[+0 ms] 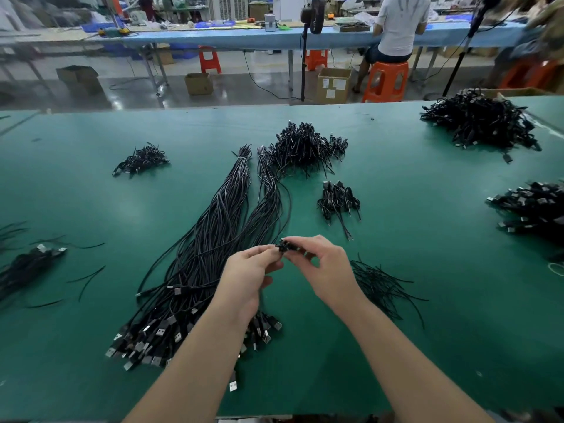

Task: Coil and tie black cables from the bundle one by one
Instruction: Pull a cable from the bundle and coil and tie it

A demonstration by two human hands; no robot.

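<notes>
1. A small coiled black cable point(285, 247) is held in the air above the green counter point(91, 377), between both hands, just over the near end of the long bundle.
2. The left hand point(247, 276) pinches the coil's left side with thumb and forefinger; its grip is closed on the cable, the other fingers curled beneath.
3. The right hand point(325, 265) pinches the coil's right side, its grip likewise closed on it with fingertips bent in.
4. The bundle of uncoiled black cables point(213, 239) lies under the hands, running away from the person in two bound strands, its USB plugs point(146, 340) fanned out at the near end.
5. A loose scatter of thin black ties point(381, 288) lies on the counter just right of the right wrist.
6. Finished coils sit in piles: a small one point(337, 199) beyond the hands, a larger heap point(302, 148) behind it, another small one point(142, 160) to the far left, and more point(479, 123) at the far right.
</notes>
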